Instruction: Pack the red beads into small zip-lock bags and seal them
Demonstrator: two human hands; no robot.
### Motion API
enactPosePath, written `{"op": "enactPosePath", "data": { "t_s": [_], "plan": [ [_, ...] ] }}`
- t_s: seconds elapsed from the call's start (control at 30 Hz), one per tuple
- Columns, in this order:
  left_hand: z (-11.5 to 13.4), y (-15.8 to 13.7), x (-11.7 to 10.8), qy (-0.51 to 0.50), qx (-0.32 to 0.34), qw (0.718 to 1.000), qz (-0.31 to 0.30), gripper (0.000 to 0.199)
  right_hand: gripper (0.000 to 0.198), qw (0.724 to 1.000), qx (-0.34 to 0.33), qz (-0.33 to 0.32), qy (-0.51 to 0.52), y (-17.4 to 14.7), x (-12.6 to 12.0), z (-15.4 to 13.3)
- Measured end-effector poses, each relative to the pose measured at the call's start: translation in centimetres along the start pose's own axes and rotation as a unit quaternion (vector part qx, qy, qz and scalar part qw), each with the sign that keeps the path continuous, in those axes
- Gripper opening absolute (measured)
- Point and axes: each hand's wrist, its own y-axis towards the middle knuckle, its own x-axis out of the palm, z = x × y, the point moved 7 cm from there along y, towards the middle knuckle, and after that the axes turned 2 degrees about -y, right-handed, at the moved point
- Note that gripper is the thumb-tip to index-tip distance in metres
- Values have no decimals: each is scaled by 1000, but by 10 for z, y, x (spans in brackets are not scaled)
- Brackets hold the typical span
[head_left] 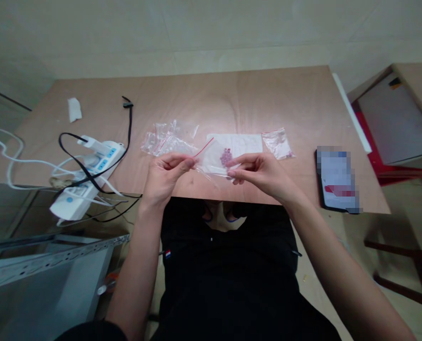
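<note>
Between my two hands is a small clear zip bag (209,161) with a red line along its seal edge. Small pink-purple beads (226,156) are gathered at its right end. My left hand (170,173) pinches the bag near the red seal, thumb against fingers. The thumb and fingers of my right hand (255,171) close on the opposite end, beside the beads. Behind the bag lies a white sheet of paper (244,141), partly covered. Several clear zip bags (168,137) lie in a heap beyond my left hand. Another zip bag (278,142) with some pinkish content rests right of the paper.
A phone (337,182) lies on the wooden table (268,94) at the right. White power strips (90,177) with plugs and tangled black and white cables sit at the left edge. A scrap of white paper (74,110) is at the back left. A metal rack (54,260) stands lower left.
</note>
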Motion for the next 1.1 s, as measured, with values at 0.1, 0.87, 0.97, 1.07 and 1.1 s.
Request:
{"op": "enactPosePath", "data": {
  "t_s": [0.1, 0.87, 0.97, 1.07, 1.1],
  "plan": [
    [-5, -3, 2, -34, -26, 999, 7, 40, 40, 1000, -19, 13, -7, -7, 2, 2],
    [3, -51, 56, 253, 188, 949, 7, 43, 19, 973, -162, 127, -105, -51, 7, -21],
    [1, -54, 63, 277, 194, 940, -38, 40, 18, 977, -157, 80, -121, -48, 20, -34],
    [1, -54, 66, 311, 211, 925, -58, 45, 8, 966, -159, 67, -191, -45, 23, -37],
    [1, -54, 68, 323, 219, 918, -68, 47, 10, 959, -165, 68, -220, -45, 23, -38]
  ]
}}
